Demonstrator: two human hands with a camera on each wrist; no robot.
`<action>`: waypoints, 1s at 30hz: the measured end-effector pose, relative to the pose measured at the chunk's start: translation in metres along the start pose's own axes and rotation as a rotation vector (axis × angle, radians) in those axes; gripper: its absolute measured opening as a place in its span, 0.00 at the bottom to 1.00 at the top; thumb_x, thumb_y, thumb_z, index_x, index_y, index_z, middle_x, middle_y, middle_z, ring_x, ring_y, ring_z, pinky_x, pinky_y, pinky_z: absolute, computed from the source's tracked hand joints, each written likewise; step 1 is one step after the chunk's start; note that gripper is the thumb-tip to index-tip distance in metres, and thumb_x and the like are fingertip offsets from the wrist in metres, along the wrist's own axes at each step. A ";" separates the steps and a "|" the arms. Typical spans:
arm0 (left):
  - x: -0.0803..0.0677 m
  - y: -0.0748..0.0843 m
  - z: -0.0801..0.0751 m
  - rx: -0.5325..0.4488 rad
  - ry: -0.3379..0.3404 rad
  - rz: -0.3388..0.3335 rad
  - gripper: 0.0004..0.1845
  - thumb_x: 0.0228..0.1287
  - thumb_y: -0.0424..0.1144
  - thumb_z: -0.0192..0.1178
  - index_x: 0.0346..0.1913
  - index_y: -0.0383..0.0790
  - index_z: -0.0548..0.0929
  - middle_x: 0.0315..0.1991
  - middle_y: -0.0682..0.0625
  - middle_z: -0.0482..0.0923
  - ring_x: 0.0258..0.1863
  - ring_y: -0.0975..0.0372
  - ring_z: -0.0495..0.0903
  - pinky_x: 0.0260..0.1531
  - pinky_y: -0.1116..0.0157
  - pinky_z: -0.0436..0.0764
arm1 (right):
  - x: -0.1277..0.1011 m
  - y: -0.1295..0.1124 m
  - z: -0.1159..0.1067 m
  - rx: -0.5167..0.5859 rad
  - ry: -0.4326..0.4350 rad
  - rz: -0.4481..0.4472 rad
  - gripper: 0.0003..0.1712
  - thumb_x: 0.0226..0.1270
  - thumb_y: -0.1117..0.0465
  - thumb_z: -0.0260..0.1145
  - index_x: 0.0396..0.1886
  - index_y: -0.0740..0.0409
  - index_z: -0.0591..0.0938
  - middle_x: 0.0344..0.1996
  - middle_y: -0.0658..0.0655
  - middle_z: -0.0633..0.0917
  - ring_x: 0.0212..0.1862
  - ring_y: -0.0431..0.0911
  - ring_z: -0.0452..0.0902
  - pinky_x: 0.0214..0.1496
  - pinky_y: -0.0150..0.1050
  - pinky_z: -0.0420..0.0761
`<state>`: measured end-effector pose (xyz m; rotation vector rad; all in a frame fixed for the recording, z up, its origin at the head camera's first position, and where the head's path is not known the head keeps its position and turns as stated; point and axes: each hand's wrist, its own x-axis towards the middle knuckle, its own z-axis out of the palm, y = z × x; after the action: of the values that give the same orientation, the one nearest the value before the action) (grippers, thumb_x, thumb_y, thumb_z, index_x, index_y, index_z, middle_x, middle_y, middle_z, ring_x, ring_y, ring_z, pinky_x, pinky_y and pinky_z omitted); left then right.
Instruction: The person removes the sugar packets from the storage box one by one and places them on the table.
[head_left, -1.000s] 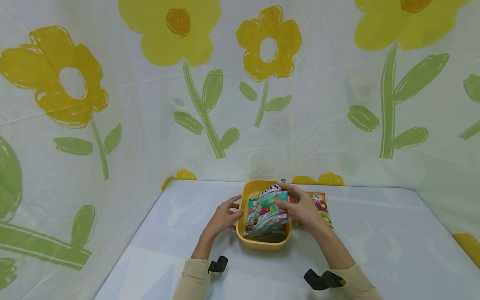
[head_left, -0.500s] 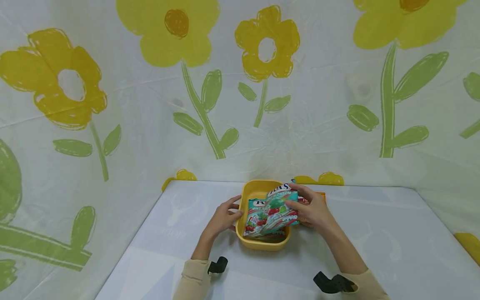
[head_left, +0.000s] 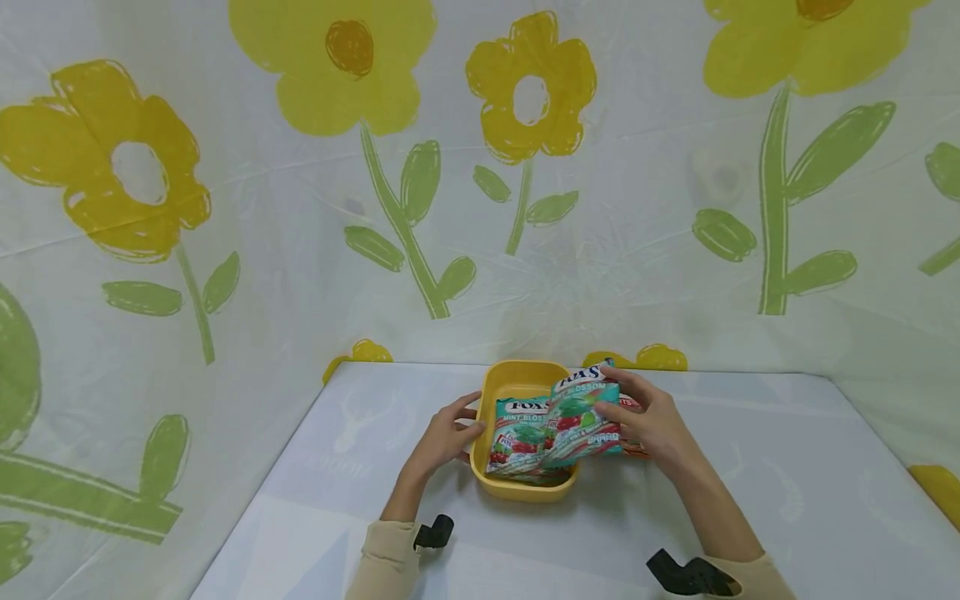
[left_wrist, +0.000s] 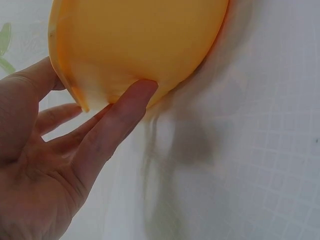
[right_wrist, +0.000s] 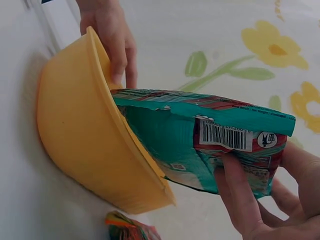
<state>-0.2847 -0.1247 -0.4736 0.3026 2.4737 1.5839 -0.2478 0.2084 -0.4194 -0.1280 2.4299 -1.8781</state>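
Yellow bowl [head_left: 517,487] sits on the white table [head_left: 750,500], near the back edge where the flowered cloth [head_left: 225,208] rises behind it.

Left hand [head_left: 442,435] is at the bowl's left side. Thumb lies against the outer wall, low down; the other fingers [left_wrist: 60,112] reach up over the rim, loosely spread and only slightly bent. The left wrist view shows the thumb tip touching the wall, palm well open. No clamp visible, more a steadying touch.

Right hand [head_left: 651,419] holds a teal candy bag [head_left: 581,417] with red and white print. Bag is tilted, its left end resting over the bowl's right rim and partly inside, its right end raised above the table outside the bowl. In the right wrist view the thumb [right_wrist: 240,195] presses on the bag's back face just below the barcode, and the other fingers curl round behind the far edge; the bag is pinched between them.

A second teal bag [head_left: 517,433] of the same print lies inside the bowl, leaning toward the left wall, partly overlapped by the held bag.

An orange and red packet [head_left: 637,450] lies on the table just right of the bowl, mostly hidden under the right hand and the held bag. The right wrist view shows a scrap of it at the bowl's foot [right_wrist: 131,227].

Beige sleeves [head_left: 382,558] cover both forearms; a black camera mount [head_left: 435,531] sits on each wrist.
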 end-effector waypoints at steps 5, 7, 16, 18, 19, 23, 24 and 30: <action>0.001 -0.002 0.001 -0.009 0.002 -0.002 0.31 0.68 0.40 0.59 0.73 0.48 0.65 0.60 0.33 0.75 0.49 0.47 0.84 0.24 0.58 0.88 | -0.002 0.004 -0.007 0.011 0.005 0.000 0.38 0.64 0.45 0.68 0.72 0.40 0.67 0.70 0.57 0.68 0.59 0.56 0.71 0.48 0.36 0.87; 0.001 -0.002 0.001 -0.010 0.002 -0.007 0.31 0.68 0.40 0.59 0.73 0.48 0.65 0.60 0.33 0.75 0.48 0.47 0.84 0.24 0.58 0.88 | -0.003 0.005 -0.010 0.014 0.008 0.008 0.38 0.64 0.44 0.68 0.73 0.40 0.66 0.71 0.57 0.68 0.60 0.56 0.70 0.48 0.35 0.86; 0.001 -0.001 0.001 -0.004 0.003 -0.016 0.32 0.68 0.40 0.60 0.73 0.49 0.65 0.61 0.34 0.74 0.49 0.48 0.84 0.24 0.59 0.88 | -0.004 0.007 -0.025 0.047 0.014 -0.002 0.39 0.66 0.47 0.66 0.74 0.44 0.65 0.71 0.59 0.65 0.52 0.42 0.77 0.46 0.33 0.86; 0.002 -0.002 0.001 -0.003 0.003 -0.016 0.31 0.68 0.41 0.60 0.73 0.49 0.65 0.61 0.34 0.74 0.49 0.48 0.84 0.24 0.59 0.88 | -0.004 0.010 -0.028 0.067 0.012 -0.008 0.38 0.67 0.48 0.66 0.74 0.45 0.65 0.71 0.59 0.66 0.50 0.38 0.78 0.46 0.34 0.86; 0.002 -0.003 0.000 -0.003 0.003 -0.017 0.31 0.68 0.40 0.60 0.73 0.50 0.65 0.61 0.34 0.74 0.49 0.48 0.84 0.24 0.59 0.88 | -0.003 0.011 -0.029 0.069 0.012 -0.009 0.38 0.67 0.48 0.66 0.74 0.45 0.64 0.71 0.59 0.65 0.49 0.37 0.78 0.46 0.34 0.86; 0.003 -0.004 0.000 -0.004 0.004 -0.019 0.32 0.68 0.40 0.60 0.73 0.50 0.65 0.61 0.34 0.75 0.49 0.48 0.84 0.24 0.59 0.88 | -0.002 0.013 -0.033 0.056 0.029 -0.005 0.38 0.67 0.47 0.66 0.74 0.44 0.65 0.71 0.59 0.66 0.50 0.36 0.78 0.49 0.36 0.86; 0.003 -0.004 0.000 -0.003 0.005 -0.021 0.32 0.68 0.41 0.60 0.73 0.50 0.65 0.61 0.34 0.75 0.49 0.48 0.84 0.24 0.59 0.88 | -0.002 0.013 -0.035 0.049 0.032 -0.003 0.38 0.67 0.46 0.66 0.74 0.43 0.64 0.71 0.59 0.66 0.50 0.36 0.77 0.50 0.37 0.86; 0.003 -0.003 0.001 -0.002 0.007 -0.017 0.32 0.68 0.41 0.60 0.73 0.50 0.65 0.61 0.35 0.75 0.49 0.50 0.83 0.24 0.59 0.88 | -0.004 0.011 -0.047 0.033 0.049 0.016 0.39 0.67 0.44 0.65 0.75 0.42 0.63 0.70 0.58 0.66 0.54 0.38 0.74 0.52 0.36 0.85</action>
<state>-0.2878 -0.1244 -0.4773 0.2753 2.4729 1.5832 -0.2485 0.2565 -0.4179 -0.0611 2.4221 -1.9367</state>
